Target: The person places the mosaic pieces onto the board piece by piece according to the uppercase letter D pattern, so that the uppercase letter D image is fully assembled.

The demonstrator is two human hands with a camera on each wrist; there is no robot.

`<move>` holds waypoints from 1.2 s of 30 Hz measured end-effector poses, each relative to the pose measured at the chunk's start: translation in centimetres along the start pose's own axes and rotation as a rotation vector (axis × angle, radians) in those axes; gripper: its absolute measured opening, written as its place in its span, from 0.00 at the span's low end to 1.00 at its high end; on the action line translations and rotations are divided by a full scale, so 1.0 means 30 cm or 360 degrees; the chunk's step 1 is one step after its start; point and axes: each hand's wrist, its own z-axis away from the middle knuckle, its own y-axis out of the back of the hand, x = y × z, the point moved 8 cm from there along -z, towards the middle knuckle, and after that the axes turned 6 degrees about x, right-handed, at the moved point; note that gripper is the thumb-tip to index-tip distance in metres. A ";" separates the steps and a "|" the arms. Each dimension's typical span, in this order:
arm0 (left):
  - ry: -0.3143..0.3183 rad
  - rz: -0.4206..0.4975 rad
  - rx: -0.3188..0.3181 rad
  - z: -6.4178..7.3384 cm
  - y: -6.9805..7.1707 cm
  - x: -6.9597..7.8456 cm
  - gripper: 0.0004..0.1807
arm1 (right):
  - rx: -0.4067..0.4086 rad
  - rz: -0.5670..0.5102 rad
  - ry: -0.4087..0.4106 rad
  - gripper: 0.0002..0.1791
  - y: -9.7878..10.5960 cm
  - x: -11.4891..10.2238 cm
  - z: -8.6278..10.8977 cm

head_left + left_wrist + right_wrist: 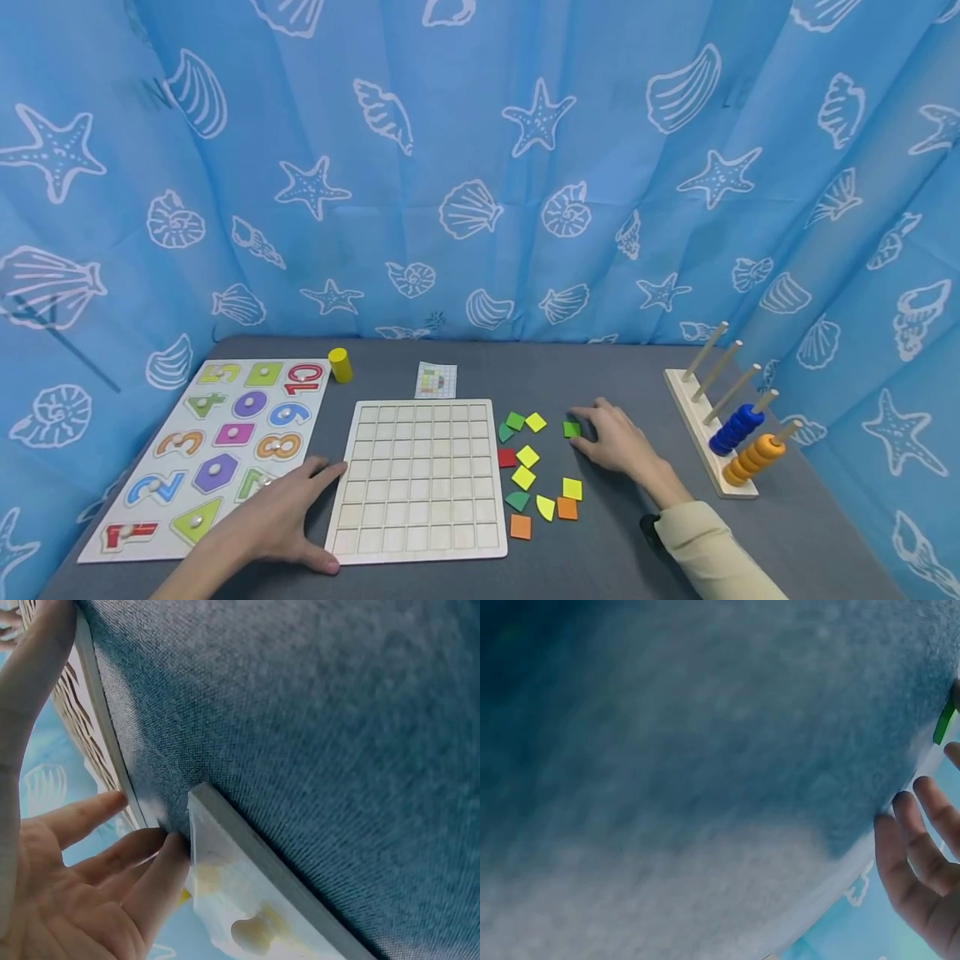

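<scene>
The left hand (279, 512) is spread, its thumb and a fingertip touching the grid board (417, 492) at the nine o'clock edge. Between two and three o'clock from the board, the right hand (618, 442) has its thumb and forefinger at a green tile (570, 429); whether they pinch it I cannot tell. Loose tiles (523, 477) lie at three o'clock, a printed card (437, 381) at twelve

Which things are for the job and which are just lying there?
Seems for the job:
grid board, left hand touching it
green tile, by right hand
other tiles
card, probably

Seems just lying there:
number puzzle
yellow block
bead rack
</scene>
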 end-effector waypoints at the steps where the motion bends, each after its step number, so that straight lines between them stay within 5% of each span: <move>1: -0.0009 0.0006 0.0000 -0.002 0.001 0.001 0.71 | 0.0006 -0.0008 0.0002 0.25 -0.001 -0.002 -0.004; 8: -0.0058 -0.0003 0.0004 -0.006 0.002 0.003 0.72 | 0.0052 -0.0061 0.0079 0.15 -0.004 -0.026 -0.019; 25: -0.0050 -0.0012 -0.0020 -0.003 -0.001 0.000 0.72 | 0.0077 -0.0089 0.0107 0.13 0.006 -0.066 -0.016; 36: -0.0071 -0.0020 -0.0018 -0.003 0.000 0.006 0.71 | 0.0060 -0.0153 0.0113 0.12 0.025 -0.183 -0.059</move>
